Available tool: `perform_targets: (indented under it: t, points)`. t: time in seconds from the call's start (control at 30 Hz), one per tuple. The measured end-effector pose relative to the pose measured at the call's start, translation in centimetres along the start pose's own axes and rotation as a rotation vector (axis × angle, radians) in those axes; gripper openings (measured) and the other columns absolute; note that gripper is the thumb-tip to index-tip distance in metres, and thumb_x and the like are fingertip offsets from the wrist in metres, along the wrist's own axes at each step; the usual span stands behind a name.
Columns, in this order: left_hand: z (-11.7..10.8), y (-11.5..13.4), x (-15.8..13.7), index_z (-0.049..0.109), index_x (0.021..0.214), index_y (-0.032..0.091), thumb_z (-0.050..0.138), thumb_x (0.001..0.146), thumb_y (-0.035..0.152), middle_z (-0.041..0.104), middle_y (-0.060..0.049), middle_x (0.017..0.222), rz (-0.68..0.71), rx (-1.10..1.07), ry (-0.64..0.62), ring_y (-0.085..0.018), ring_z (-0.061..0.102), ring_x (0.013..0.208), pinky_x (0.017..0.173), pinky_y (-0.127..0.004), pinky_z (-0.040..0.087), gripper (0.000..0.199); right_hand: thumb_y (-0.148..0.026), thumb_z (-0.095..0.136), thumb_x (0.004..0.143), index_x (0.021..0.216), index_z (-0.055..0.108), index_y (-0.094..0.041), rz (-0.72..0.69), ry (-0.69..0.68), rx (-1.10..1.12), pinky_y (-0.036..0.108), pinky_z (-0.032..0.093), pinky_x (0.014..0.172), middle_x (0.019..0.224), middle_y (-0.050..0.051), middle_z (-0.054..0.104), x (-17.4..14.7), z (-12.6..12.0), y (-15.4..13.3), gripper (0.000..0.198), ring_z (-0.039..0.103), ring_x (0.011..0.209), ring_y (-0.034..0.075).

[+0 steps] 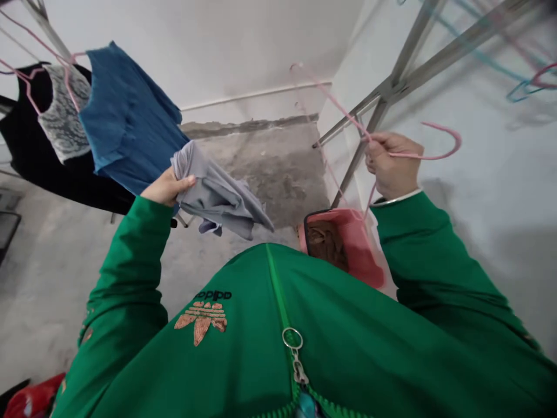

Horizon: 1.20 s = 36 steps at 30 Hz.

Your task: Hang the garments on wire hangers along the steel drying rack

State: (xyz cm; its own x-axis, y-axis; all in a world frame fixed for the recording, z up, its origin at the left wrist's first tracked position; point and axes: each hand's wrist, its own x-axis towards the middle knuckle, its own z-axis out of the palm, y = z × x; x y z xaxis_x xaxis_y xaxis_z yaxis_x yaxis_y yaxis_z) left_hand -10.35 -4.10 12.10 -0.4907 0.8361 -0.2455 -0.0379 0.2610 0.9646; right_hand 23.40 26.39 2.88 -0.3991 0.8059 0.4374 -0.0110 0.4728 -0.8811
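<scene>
My left hand (pixel 167 187) is closed on a bunched grey garment (pixel 220 194), thumb on top, and the cloth hangs to the right of it. Close behind that hand is a blue top (pixel 130 119) on a pink hanger. On the right, my right hand (pixel 395 162) grips a pink clothes hanger (pixel 339 107) near its neck. The hanger's hook (pixel 455 139) points right, and its frame stretches left and down with nothing on it. My fingers hide the hanger's neck.
A patterned top (pixel 65 110) and a black garment (pixel 26 145) hang at the left. A pink basket (pixel 363 249) with brown cloth (pixel 326 241) stands on the floor. The metal rack frame (pixel 387 90) crosses the right side; blue hangers (pixel 520 90) hang there. Something red (pixel 32 397) lies lower left.
</scene>
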Motion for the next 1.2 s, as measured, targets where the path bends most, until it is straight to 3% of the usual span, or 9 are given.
perform_targets:
  t: [0.07,0.2,0.3,0.37,0.5,0.77,0.9,1.07,1.2]
  points:
    - [-0.3,0.5,1.0,0.054,0.119,0.007,0.091,0.049,0.038,0.070,-0.015,0.110,0.016,0.087,-0.013,-0.035,0.063,0.111,0.095,-0.043,0.053,0.085,-0.054,0.067,0.077,0.082,0.071,-0.019,0.060,-0.067,0.115,0.027,0.019,0.042,0.049,-0.002,0.041,-1.9,0.3,-1.9,0.035,0.030,0.040,0.007]
    - [0.0,1.0,2.6,0.051,0.124,0.003,0.074,0.075,0.035,0.067,-0.014,0.117,0.037,0.234,-0.036,-0.032,0.060,0.116,0.098,-0.042,0.050,0.063,-0.043,0.069,0.077,0.080,0.076,-0.023,0.149,-0.386,0.050,0.027,0.027,0.041,0.049,0.001,0.051,-3.9,-0.5,-5.1,0.022,0.042,0.043,0.010]
    - [0.7,0.9,3.3,0.057,0.119,0.008,0.084,0.062,0.033,0.068,-0.013,0.114,0.056,0.246,-0.060,-0.033,0.061,0.115,0.098,-0.043,0.051,0.068,-0.040,0.066,0.078,0.081,0.076,-0.025,0.101,-0.609,-0.070,0.030,0.044,0.053,0.068,0.003,0.068,-4.6,0.3,-6.3,0.018,0.060,0.061,0.015]
    - [1.5,0.8,3.4,0.060,0.115,0.010,0.088,0.053,0.033,0.069,-0.012,0.112,0.077,0.263,-0.096,-0.033,0.061,0.113,0.099,-0.044,0.051,0.072,-0.040,0.063,0.080,0.082,0.075,-0.025,0.065,-0.686,-0.083,0.030,0.047,0.061,0.073,0.002,0.069,-4.8,1.8,-6.5,0.019,0.062,0.067,0.015]
    - [4.1,0.4,3.1,0.059,0.116,0.009,0.083,0.059,0.036,0.070,-0.011,0.109,0.097,0.391,-0.229,-0.032,0.061,0.111,0.103,-0.047,0.047,0.067,-0.038,0.057,0.084,0.083,0.074,-0.021,0.096,-0.740,-0.029,0.027,0.045,0.063,0.061,-0.001,0.062,-4.9,5.8,-6.3,0.024,0.053,0.057,0.011]
    - [9.3,-1.6,2.1,0.059,0.120,0.008,0.072,0.071,0.030,0.065,-0.012,0.121,0.189,0.527,-0.318,-0.031,0.050,0.128,0.116,-0.048,0.030,0.055,-0.034,0.050,0.084,0.070,0.065,-0.015,0.076,-0.712,0.127,0.031,0.045,0.081,0.069,0.001,0.059,-6.1,13.2,-5.3,0.028,0.057,0.081,0.015]
    - [7.2,-1.1,2.3,0.063,0.111,0.016,0.075,0.066,0.034,0.070,-0.007,0.112,0.169,0.480,-0.194,-0.031,0.056,0.121,0.110,-0.046,0.041,0.050,-0.034,0.052,0.083,0.072,0.066,-0.013,0.068,-0.791,0.091,0.030,0.044,0.080,0.068,0.002,0.060,-5.3,13.0,-4.5,0.028,0.055,0.074,0.014]
    - [1.7,0.8,2.8,0.066,0.099,0.020,0.079,0.054,0.029,0.072,-0.004,0.100,0.103,0.440,0.055,-0.031,0.064,0.108,0.102,-0.047,0.049,0.048,-0.034,0.055,0.082,0.078,0.069,-0.014,0.096,-0.842,-0.034,0.028,0.041,0.069,0.072,0.003,0.064,-3.1,8.4,-4.8,0.025,0.054,0.069,0.013]
    - [-0.5,1.3,2.6,0.066,0.094,0.023,0.080,0.049,0.028,0.073,-0.002,0.092,0.038,0.397,0.134,-0.030,0.067,0.097,0.090,-0.047,0.055,0.047,-0.031,0.055,0.081,0.082,0.070,-0.015,0.173,-0.839,-0.125,0.027,0.038,0.059,0.066,0.002,0.061,-2.7,4.9,-5.7,0.022,0.051,0.061,0.012]
